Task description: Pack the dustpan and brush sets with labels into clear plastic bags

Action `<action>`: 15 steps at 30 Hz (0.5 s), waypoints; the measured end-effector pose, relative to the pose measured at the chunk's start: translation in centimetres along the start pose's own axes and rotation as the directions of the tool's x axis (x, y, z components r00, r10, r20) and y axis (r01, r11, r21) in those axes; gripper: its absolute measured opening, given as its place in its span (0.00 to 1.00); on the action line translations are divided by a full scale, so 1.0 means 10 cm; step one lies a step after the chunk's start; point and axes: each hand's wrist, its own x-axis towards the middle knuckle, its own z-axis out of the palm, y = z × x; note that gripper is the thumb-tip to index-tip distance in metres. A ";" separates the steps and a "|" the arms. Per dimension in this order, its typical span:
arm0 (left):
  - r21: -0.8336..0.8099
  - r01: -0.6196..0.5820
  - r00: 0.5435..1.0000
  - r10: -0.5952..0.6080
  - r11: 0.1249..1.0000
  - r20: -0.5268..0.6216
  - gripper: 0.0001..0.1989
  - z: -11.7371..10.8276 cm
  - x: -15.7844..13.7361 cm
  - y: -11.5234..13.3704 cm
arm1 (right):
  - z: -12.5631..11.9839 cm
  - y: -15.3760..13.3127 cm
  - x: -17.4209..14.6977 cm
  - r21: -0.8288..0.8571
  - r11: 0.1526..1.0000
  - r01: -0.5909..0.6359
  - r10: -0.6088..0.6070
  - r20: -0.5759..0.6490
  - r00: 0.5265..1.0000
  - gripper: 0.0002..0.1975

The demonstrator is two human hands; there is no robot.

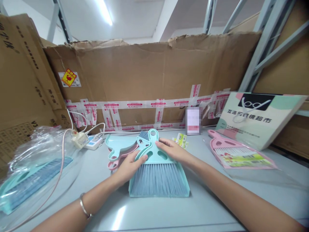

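A teal hand brush [159, 175] with grey-blue bristles lies nested on a matching teal dustpan [187, 188], their handles lined up and pointing away from me. My left hand [132, 163] grips the left side of the pair, thumb on top of the brush. On the right side, my right hand [171, 149] holds the pair near the base of the handle, its fingertips on the edge. Just behind my left hand lie another teal dustpan [123, 143], a pink dustpan [113, 165] partly under it, and a second brush [144, 135], partly hidden.
At right lies a wrapped pink brush and dustpan set [241, 154], before a printed paper bag [256, 119]. Bagged teal brushes [33, 180] lie at left beside a power strip [93, 142] and cables. Behind stand a phone [193, 120], green labels [181, 140] and a taped cardboard box [149, 74].
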 end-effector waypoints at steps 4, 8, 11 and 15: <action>-0.050 0.143 0.987 -0.146 0.989 -0.064 0.24 -0.05 0.00 -0.02 | -0.47 0.24 0.14 -0.101 0.989 -0.104 0.081 -0.215 0.973 0.23; -0.110 0.205 0.974 -0.214 0.973 -0.077 0.27 -0.10 0.01 -0.02 | -0.99 0.70 0.20 -0.287 0.912 -0.292 0.155 -0.420 0.894 0.18; -0.119 0.198 0.976 -0.207 0.973 -0.070 0.27 -0.10 0.01 -0.01 | -1.10 0.96 0.21 -0.382 0.828 -0.411 0.211 -0.467 0.859 0.22; -0.084 0.185 0.976 -0.193 0.979 -0.098 0.26 -0.09 0.00 0.00 | -1.02 1.08 0.27 -0.453 0.760 -0.466 0.221 -0.493 0.841 0.30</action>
